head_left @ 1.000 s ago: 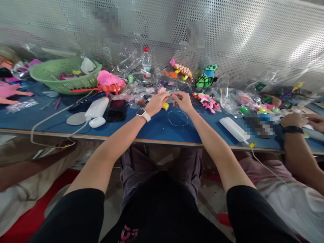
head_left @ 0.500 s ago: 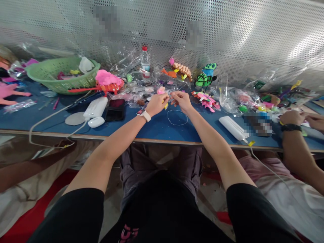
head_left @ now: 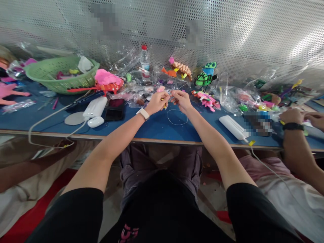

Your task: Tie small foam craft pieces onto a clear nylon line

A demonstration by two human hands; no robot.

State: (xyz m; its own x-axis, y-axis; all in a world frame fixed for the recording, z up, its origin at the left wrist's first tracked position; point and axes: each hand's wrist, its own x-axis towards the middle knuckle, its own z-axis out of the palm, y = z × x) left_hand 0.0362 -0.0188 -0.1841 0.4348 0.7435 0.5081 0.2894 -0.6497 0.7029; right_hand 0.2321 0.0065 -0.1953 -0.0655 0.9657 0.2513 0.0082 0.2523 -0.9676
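My left hand (head_left: 157,101), with a white watch (head_left: 143,114) on its wrist, is pinched shut on a small yellow piece (head_left: 164,105) just above the blue table (head_left: 157,130). My right hand (head_left: 181,100) is close against it, fingertips almost touching. Its fingers are pinched on a thin cord, and the cord's loop (head_left: 177,117) lies on the table right below both hands. The spot where the fingertips meet is too small to make out.
A green basket (head_left: 59,72), a pink toy (head_left: 107,79), a bottle (head_left: 144,60) and a turtle toy (head_left: 205,79) stand at the back among plastic bags. White power banks (head_left: 95,106) (head_left: 234,127) and a black phone (head_left: 115,111) flank my hands. A co-worker's hand (head_left: 293,116) works at the right.
The yellow piece lay on the table by my left hand and is now lifted in its fingers. Both hands stay close together over the cord loop.
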